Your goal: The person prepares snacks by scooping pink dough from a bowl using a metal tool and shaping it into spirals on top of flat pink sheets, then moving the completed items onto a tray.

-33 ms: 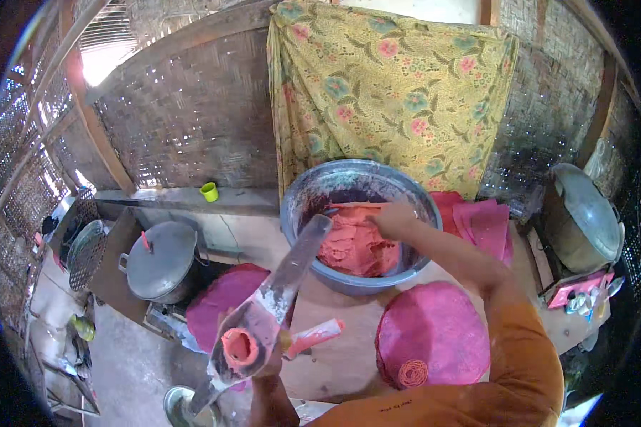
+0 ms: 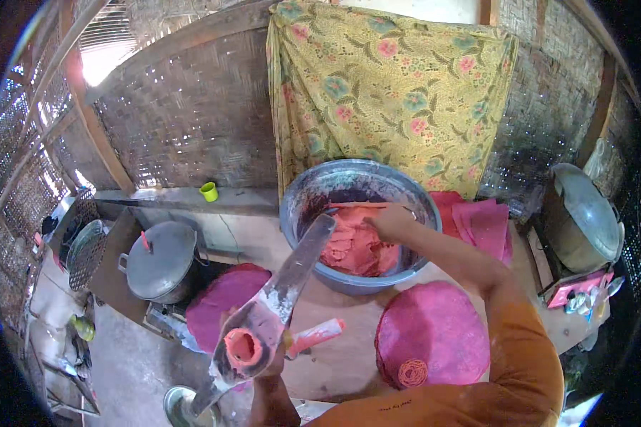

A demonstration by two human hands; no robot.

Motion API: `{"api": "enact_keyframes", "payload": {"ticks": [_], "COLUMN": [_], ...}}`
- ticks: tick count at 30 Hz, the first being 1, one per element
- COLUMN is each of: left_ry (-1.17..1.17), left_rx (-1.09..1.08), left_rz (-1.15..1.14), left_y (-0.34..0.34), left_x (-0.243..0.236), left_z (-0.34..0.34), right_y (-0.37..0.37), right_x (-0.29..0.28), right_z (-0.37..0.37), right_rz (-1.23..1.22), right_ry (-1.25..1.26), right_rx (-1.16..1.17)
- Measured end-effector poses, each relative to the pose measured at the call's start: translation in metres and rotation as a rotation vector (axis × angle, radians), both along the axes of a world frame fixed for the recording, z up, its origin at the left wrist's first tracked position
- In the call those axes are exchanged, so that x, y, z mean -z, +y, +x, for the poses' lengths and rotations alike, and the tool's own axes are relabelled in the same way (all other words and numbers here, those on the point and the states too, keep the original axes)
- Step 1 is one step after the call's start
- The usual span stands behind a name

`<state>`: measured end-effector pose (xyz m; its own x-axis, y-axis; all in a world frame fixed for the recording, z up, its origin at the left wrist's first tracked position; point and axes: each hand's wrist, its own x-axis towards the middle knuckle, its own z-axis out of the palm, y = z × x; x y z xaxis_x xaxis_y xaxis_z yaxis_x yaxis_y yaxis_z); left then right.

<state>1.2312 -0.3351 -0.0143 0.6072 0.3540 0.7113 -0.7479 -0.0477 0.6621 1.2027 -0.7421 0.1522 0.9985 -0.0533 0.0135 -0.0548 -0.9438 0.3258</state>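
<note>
Pink dough (image 2: pixel 360 249) lies in the dark basin (image 2: pixel 356 285), where the right hand (image 2: pixel 394 223) touches it, fingers curled; whether they grip any, I cannot tell. The left hand (image 2: pixel 273 364) grips a long-handled press (image 2: pixel 294 267). Nearby are a pink-and-white cylinder (image 2: pixel 318 337) and round pink mats (image 2: pixel 438 327).

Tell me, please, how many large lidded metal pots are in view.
2: one grey pot left of the blue tub, and another pot far to its right. Others may be hidden.
</note>
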Motion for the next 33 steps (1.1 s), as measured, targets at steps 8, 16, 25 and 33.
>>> {"api": "enact_keyframes", "payload": {"ticks": [8, 16, 25, 33], "left_ry": [-0.044, 0.244, -0.417, -0.347], "left_rx": [0.138, 0.444, 0.315, 0.637], "left_rz": [0.299, 0.251, 1.058, 0.700], "left_y": [-0.028, -0.028, -0.105, -0.129], "left_x": [-0.139, -0.205, -0.231, -0.239], "left_z": [-0.039, -0.033, -0.052, -0.069], "right_y": [0.039, 0.032, 0.062, 0.169], "right_x": [-0.019, -0.164, -0.264, -0.191], "right_z": [-0.054, -0.163, -0.230, -0.228], "right_rz": [0.058, 0.381, 0.708, -0.446], "right_ry": [0.010, 0.132, 0.315, -0.482], "right_rx": [-0.100, 0.085, -0.117, -0.531]}}
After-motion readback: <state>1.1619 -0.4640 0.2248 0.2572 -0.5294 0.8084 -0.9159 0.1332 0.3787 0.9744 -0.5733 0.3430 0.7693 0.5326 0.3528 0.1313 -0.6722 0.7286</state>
